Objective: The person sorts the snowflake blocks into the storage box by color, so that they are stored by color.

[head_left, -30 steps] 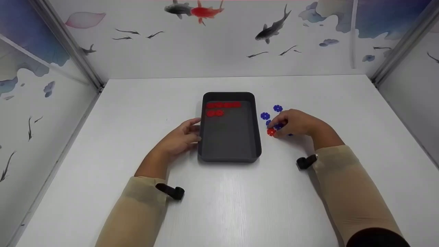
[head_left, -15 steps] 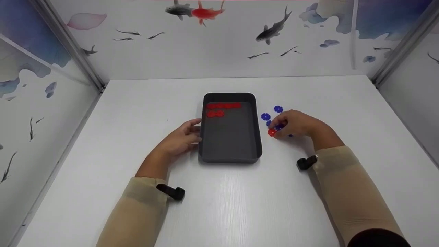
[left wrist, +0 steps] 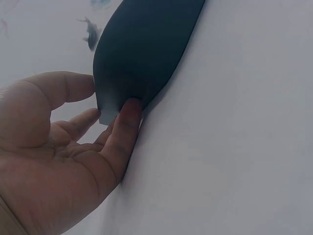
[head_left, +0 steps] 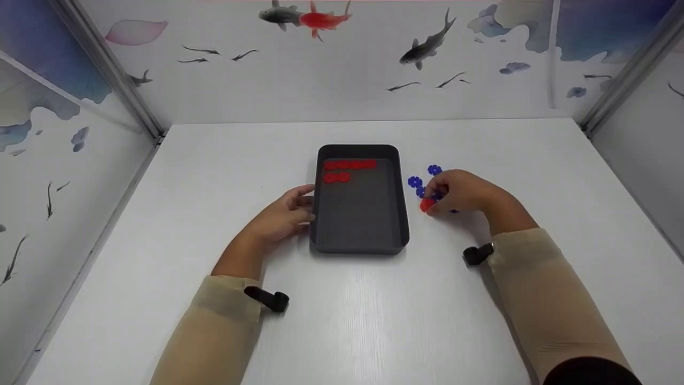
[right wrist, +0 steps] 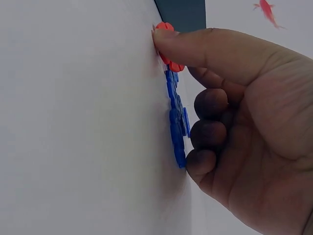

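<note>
A dark grey rectangular tray [head_left: 359,222] stands mid-table, with several red snowflake discs [head_left: 350,165] in two rows at its far end. On its left side, my left hand [head_left: 280,216] touches the outer wall with extended fingers; the left wrist view shows thumb and fingertips against the dark wall [left wrist: 142,49]. Right of the tray, my right hand [head_left: 464,191] pinches a red snowflake disc [head_left: 427,205] between thumb and index finger. In the right wrist view, that disc [right wrist: 165,26] is tilted and partly behind the thumb. The other right-hand fingers are curled.
Several blue snowflake discs [head_left: 414,182] lie on the white table [head_left: 342,310] around and under my right hand, some partly hidden by it. In the right wrist view the blue discs [right wrist: 175,125] overlap. A patterned white panel [head_left: 342,80] stands behind the table.
The red disc by my right fingertips, earlier lying flat with its face visible, is now tipped up and pinched. My left hand and the tray have stayed in place.
</note>
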{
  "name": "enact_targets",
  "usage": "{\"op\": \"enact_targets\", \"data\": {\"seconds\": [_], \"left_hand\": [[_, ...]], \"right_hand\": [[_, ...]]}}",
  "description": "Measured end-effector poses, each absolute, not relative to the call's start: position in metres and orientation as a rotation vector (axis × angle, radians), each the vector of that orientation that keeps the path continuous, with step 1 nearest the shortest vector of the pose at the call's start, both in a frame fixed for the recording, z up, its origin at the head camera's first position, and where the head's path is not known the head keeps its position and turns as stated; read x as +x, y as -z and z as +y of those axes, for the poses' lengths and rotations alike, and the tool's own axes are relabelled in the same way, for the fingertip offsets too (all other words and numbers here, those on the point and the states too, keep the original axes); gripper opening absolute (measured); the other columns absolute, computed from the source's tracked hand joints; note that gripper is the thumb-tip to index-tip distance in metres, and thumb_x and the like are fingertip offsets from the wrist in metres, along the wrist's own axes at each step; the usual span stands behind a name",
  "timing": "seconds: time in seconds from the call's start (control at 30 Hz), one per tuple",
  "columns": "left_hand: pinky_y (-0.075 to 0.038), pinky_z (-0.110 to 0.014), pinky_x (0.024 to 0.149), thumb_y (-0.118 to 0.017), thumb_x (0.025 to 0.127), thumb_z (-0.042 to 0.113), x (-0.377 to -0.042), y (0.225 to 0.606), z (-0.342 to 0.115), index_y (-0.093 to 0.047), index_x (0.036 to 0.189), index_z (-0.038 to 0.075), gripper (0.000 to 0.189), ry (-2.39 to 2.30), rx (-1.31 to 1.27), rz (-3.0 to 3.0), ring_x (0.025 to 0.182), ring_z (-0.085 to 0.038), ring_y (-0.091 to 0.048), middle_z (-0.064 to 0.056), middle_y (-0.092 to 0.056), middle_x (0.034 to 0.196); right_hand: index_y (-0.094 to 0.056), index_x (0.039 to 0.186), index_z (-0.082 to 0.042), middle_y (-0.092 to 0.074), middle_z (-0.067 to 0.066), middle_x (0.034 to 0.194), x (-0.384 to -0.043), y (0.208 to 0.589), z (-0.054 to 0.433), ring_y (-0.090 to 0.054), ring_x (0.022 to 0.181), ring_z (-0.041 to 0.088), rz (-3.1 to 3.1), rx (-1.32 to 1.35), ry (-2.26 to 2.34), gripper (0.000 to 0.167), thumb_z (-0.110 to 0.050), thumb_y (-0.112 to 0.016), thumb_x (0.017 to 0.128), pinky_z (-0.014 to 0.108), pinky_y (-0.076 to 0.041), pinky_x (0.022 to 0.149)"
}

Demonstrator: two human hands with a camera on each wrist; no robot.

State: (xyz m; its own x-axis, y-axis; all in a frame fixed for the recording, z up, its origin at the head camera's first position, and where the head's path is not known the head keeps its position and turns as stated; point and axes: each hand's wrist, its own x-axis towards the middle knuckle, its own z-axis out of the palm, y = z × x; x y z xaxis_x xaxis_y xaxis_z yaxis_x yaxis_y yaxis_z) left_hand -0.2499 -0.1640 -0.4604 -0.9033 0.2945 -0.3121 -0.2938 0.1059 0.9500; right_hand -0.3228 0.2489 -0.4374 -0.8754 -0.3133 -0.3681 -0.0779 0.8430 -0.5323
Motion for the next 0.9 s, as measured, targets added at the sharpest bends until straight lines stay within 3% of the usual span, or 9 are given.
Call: {"op": "enact_targets", "data": {"seconds": [0.23,0.4,0.7,0.9], "left_hand": [[-0.049,-0.044,0.117,-0.060,0.097,0.002,-0.251,0.461,-0.164,-0.036,0.166,0.022,0.076,-1.852,0.014,1.967,0.145,-0.027,-0.052,-0.009,-0.043,0.163],[-0.048,-0.045,0.118,-0.059,0.098,0.000,-0.250,0.461,-0.164,-0.036,0.166,0.020,0.075,-1.871,0.018,1.956,0.145,-0.028,-0.052,-0.011,-0.043,0.163],[-0.048,-0.045,0.119,-0.060,0.097,0.000,-0.249,0.459,-0.164,-0.037,0.166,0.021,0.076,-1.860,-0.015,1.964,0.144,-0.027,-0.053,-0.010,-0.043,0.162],[-0.049,-0.044,0.116,-0.059,0.098,0.001,-0.249,0.459,-0.163,-0.036,0.167,0.022,0.075,-1.862,-0.014,1.954,0.143,-0.027,-0.054,-0.009,-0.043,0.162]], "right_hand": [[-0.074,0.109,-0.020,-0.067,0.008,0.109,-0.322,0.434,0.247,-0.059,0.101,0.027,2.600,-0.249,0.719,0.024,-0.020,-0.087,0.089,0.031,-0.056,0.078],[-0.075,0.111,-0.019,-0.072,0.006,0.106,-0.324,0.435,0.251,-0.061,0.098,0.025,2.581,-0.267,0.856,0.019,-0.025,-0.083,0.094,0.031,-0.055,0.081],[-0.072,0.120,-0.013,-0.076,0.007,0.113,-0.323,0.427,0.250,-0.075,0.102,0.024,2.436,-0.202,1.285,0.028,-0.025,-0.082,0.096,0.028,-0.064,0.090],[-0.074,0.125,-0.015,-0.076,0.008,0.120,-0.318,0.414,0.233,-0.077,0.105,0.022,2.395,-0.141,1.457,0.026,-0.024,-0.076,0.101,0.026,-0.063,0.091]]}}
